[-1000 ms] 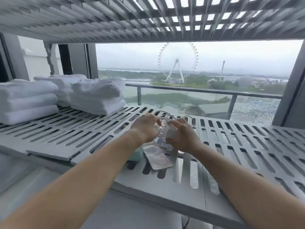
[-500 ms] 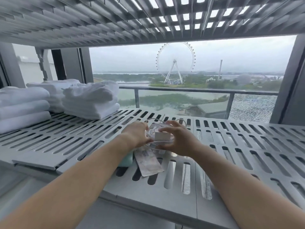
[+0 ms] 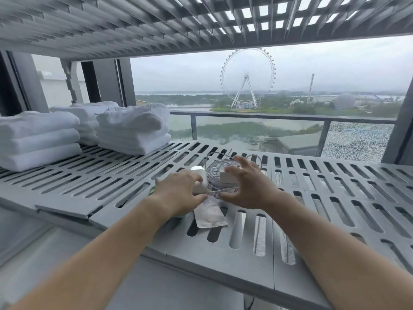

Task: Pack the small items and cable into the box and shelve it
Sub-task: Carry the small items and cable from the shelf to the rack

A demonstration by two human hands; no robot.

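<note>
A coiled white cable point(image 3: 214, 173) with a white charger block point(image 3: 228, 179) lies on the grey slatted shelf point(image 3: 111, 182). My right hand point(image 3: 248, 186) hovers over the block with fingers spread, fingertips at the coil. My left hand point(image 3: 178, 191) curls around a small white rounded case point(image 3: 197, 175) just left of the coil. A flat pale sachet point(image 3: 210, 214) lies on the shelf right below both hands. A green item point(image 3: 153, 191) is mostly hidden under my left wrist.
Stacks of folded white towels point(image 3: 134, 130) fill the shelf's far left. Another slatted shelf point(image 3: 156, 25) hangs close overhead. A dark upright post point(image 3: 400, 130) stands at the right, with a window and balcony rail behind.
Both hands held the cable bundle raised off the shelf; now it rests on the shelf, my right hand has spread open and my left hand has gone to the white case.
</note>
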